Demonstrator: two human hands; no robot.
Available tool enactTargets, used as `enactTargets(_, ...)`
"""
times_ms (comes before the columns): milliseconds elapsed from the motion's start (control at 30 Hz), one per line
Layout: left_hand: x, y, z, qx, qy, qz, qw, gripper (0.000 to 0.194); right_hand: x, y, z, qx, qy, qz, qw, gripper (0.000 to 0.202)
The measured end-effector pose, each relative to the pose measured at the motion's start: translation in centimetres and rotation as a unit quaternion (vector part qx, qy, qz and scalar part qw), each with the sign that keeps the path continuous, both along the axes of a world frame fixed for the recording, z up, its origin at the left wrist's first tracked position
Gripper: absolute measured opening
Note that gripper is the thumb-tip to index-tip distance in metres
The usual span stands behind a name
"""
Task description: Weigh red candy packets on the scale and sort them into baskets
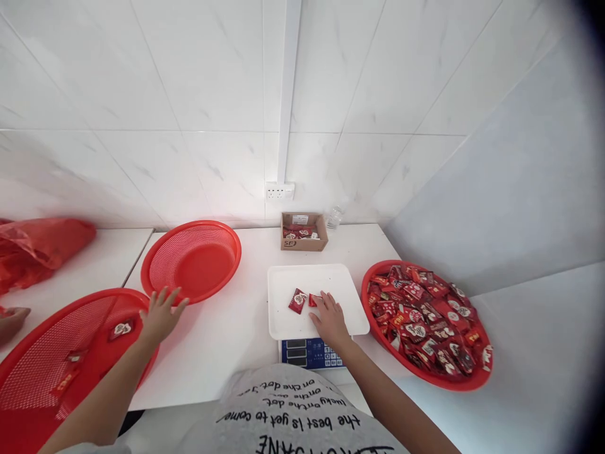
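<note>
My right hand [332, 323] is over the white weighing tray [283, 325], its fingers stretched out and the thumb apart. Its fingertips lie on or just above a small red packet [312, 301], which they partly cover. Just left of it on the tray lies a dark red packet [297, 301] with white print. My left hand [161, 316] is raised with spread fingers and holds nothing. It is above the rim of the near red basket [51, 321], in which a few packets [121, 328] lie. Under the tray shows the blue panel of the scale [312, 354].
A red basket [426, 381] heaped with packets stands at the right. Another red basket [201, 271] stands back left. By the wall are a cardboard box [304, 243] of packets and a clear plastic item [335, 217]. Another person's hand [13, 323] and red bags [47, 249] are far left.
</note>
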State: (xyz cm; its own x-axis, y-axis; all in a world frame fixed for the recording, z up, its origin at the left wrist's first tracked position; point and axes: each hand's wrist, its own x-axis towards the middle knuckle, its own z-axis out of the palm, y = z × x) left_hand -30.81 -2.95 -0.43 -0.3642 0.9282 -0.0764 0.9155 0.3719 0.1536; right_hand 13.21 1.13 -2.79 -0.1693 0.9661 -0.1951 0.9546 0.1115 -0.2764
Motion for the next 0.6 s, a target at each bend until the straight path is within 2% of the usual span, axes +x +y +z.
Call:
enactTargets(100, 2.5, 0.0, -0.6, -0.045, 0.015, -0.064, 0.997, 0.046, 0.0, 0.2, 0.0, 0.009, 0.003, 0.006, 1.0, 0.046)
enactTargets(200, 4.0, -0.1, -0.3, -0.062, 0.007, -0.118, 0.991, 0.039, 0.1, 0.3, 0.2, 0.022, 0.007, 0.007, 1.0, 0.044)
enactTargets(367, 5.0, -1.0, 1.3, -0.125, -0.064, -0.185, 0.973, 0.038, 0.4, 0.5, 0.9, 0.046, 0.015, 0.005, 0.999, 0.043)
enactTargets(500, 5.8, -2.2, 2.7, -0.168, -0.151, -0.216, 0.95, 0.039, 0.9, 0.9, 1.1, 0.047, 0.029, -0.01, 0.998, 0.043)
enactTargets(600, 6.5, -3.0, 3.2, -0.18, -0.149, -0.222, 0.947, 0.04, 0.9, 1.1, 1.1, 0.051, 0.056, -0.032, 0.997, 0.043)
